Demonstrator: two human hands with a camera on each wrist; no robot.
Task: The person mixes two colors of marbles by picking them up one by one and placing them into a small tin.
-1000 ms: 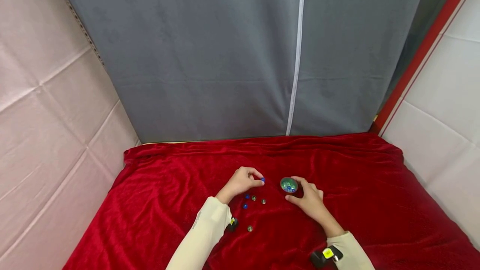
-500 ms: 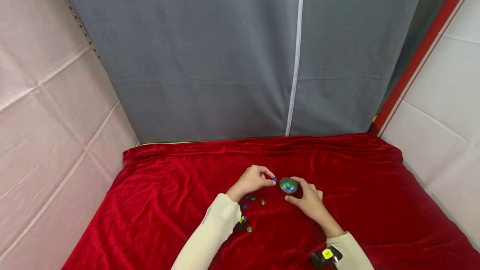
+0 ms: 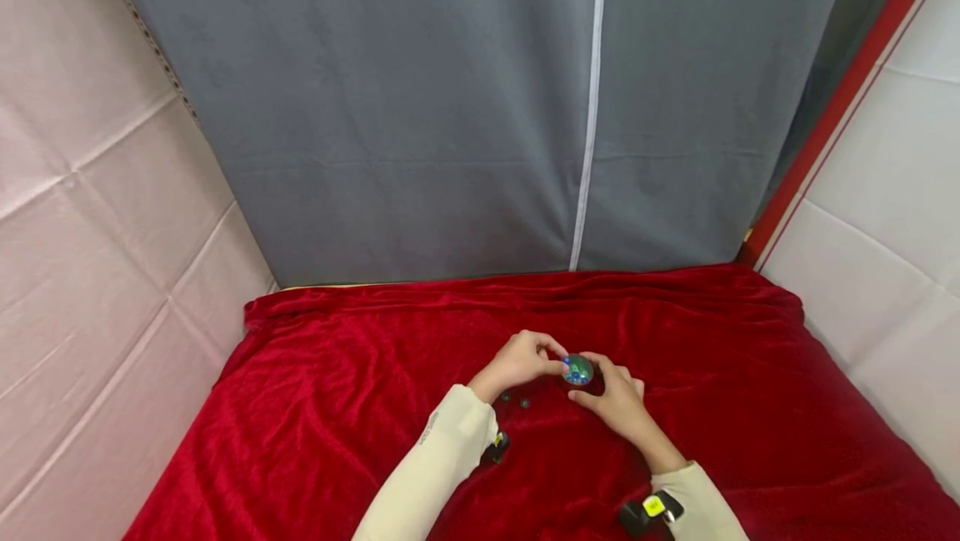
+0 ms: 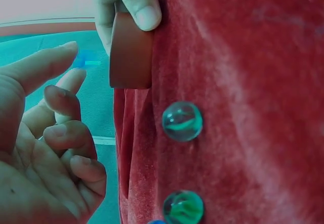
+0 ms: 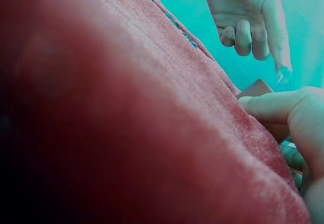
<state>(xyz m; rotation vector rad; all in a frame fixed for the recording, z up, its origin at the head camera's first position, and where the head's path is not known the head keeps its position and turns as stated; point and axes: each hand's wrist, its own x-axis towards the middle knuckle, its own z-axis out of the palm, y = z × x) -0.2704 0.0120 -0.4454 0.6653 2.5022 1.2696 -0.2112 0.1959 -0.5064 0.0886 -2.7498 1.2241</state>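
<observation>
My left hand (image 3: 521, 362) pinches a blue marble (image 3: 566, 361) at its fingertips, right over the near-left rim of a small round cup (image 3: 582, 366). Clear and blue marbles lie inside the cup, whose wall looks brown in the left wrist view. On the cup's other side, my right hand (image 3: 618, 402) grips it between thumb and fingers. In the left wrist view the pinched marble is only a blue blur beside the fingertips. Two clear marbles with green swirls, a nearer one (image 4: 183, 121) and a lower one (image 4: 183, 208), rest on the cloth.
A wrinkled red velvet cloth (image 3: 337, 408) covers the table. Several marbles (image 5: 175, 25) lie in a row on it in the right wrist view; my left sleeve (image 3: 438, 458) hides some in the head view. A grey curtain (image 3: 412, 124) hangs behind.
My left hand has moved right with the blue marble, from open cloth to the cup's rim. My right hand and the cup have stayed in place.
</observation>
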